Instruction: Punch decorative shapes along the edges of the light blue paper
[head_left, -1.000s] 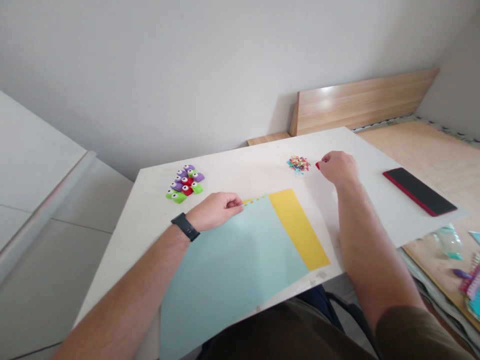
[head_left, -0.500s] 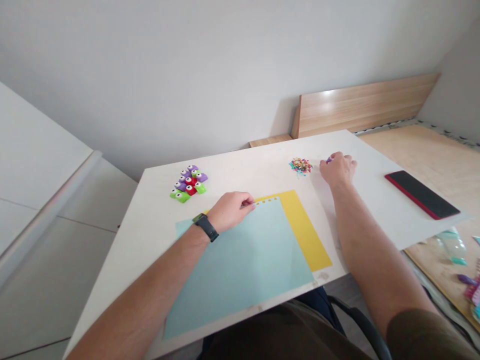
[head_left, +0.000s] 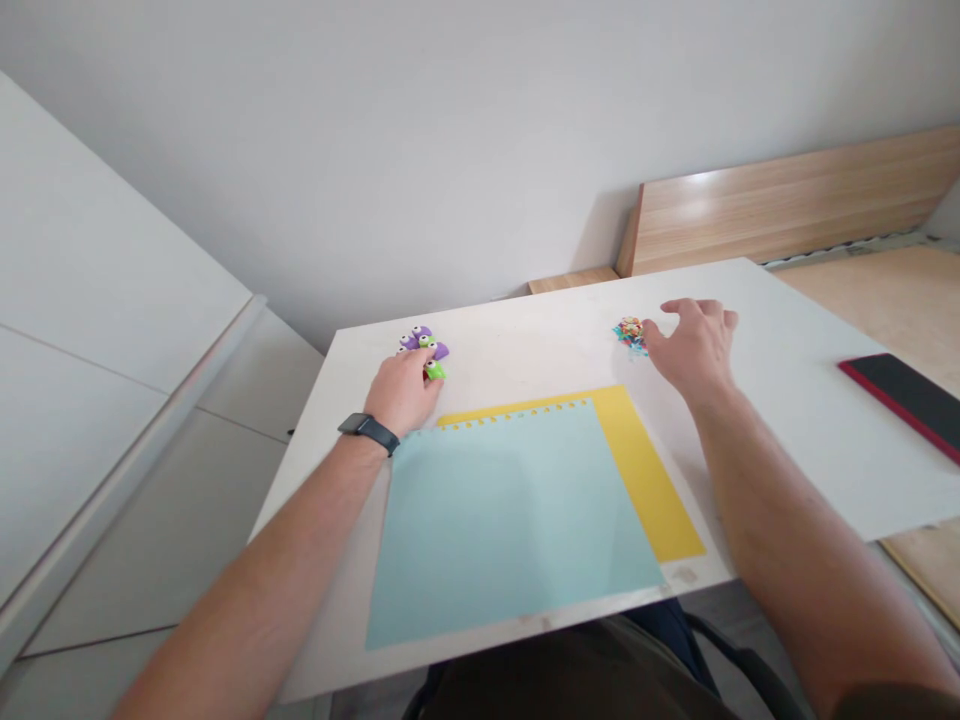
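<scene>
My left hand (head_left: 405, 390), with a dark watch on its wrist, is at the cluster of purple and green eyeball toys (head_left: 426, 342) at the table's back left. It covers part of the cluster, and what its bent fingers grip is hidden. My right hand (head_left: 694, 345) hovers with thumb and fingers apart, nothing between them, just right of a small pile of colourful bits (head_left: 631, 334). Between my arms a light blue sheet (head_left: 517, 520) with a perforated top edge lies over a yellow sheet (head_left: 652, 480).
A black and red flat case (head_left: 904, 395) lies on the white table (head_left: 795, 400) at the right. A wooden headboard (head_left: 780, 200) stands behind, and white cabinets (head_left: 112, 400) are at the left.
My left hand has moved from the blue sheet's top edge left to the toys. My right hand has opened near the pile; the purple item it held is no longer visible. The view has shifted left.
</scene>
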